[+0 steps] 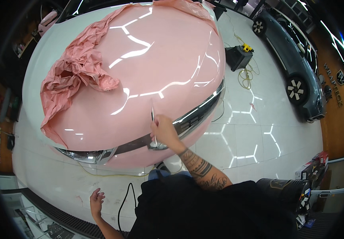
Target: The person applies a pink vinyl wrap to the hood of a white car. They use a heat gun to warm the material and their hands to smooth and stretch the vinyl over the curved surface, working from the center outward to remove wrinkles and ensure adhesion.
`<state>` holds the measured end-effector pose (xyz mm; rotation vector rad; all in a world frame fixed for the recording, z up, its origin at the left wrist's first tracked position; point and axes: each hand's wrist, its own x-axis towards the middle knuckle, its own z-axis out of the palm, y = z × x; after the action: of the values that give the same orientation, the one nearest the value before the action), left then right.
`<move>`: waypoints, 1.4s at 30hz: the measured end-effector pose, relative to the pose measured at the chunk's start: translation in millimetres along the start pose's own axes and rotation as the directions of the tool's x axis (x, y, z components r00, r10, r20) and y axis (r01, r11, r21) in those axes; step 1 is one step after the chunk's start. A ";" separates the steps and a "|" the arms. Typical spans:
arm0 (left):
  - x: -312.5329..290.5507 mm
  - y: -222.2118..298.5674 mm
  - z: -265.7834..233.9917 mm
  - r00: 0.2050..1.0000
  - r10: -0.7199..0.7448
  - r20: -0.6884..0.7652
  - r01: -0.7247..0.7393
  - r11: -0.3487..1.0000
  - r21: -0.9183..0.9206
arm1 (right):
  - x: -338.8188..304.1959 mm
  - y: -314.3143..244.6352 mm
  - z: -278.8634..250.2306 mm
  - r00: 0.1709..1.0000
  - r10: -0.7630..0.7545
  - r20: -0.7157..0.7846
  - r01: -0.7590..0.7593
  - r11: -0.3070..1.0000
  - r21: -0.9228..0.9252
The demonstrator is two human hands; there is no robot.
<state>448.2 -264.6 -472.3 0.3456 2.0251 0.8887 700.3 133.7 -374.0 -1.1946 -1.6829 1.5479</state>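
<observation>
My right hand (164,130) is closed round a slim, pointed silver tool (152,110), its kind too small to make out. The tool's tip points away from me over the glossy pink hood (140,119) of a car, close to the front edge. Whether the tip touches the surface I cannot tell. Crumpled pink film (76,63) lies bunched along the hood's left side, beside pale bodywork (38,75). My left hand (96,201) hangs low at the left, away from the car, fingers apart and slightly bent, holding nothing.
A headlight (86,155) and dark grille strip (132,145) line the car's front. Right of it stands a black box (238,57) with a yellow tool and a coiled hose (246,77). A dark grey car (287,55) is parked farther right. A black bin (283,187) stands near my right side.
</observation>
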 end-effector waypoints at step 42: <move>-33.0 398.2 266.6 -0.028 0.450 0.893 -0.561 0.732 -0.386 | -56.9 -75.1 -174.8 0.803 -0.581 0.133 0.048 0.286 0.957</move>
<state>649.2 121.5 -269.3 1.4261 0.5904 0.6407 858.5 171.6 -260.0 0.2008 -0.7819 2.0992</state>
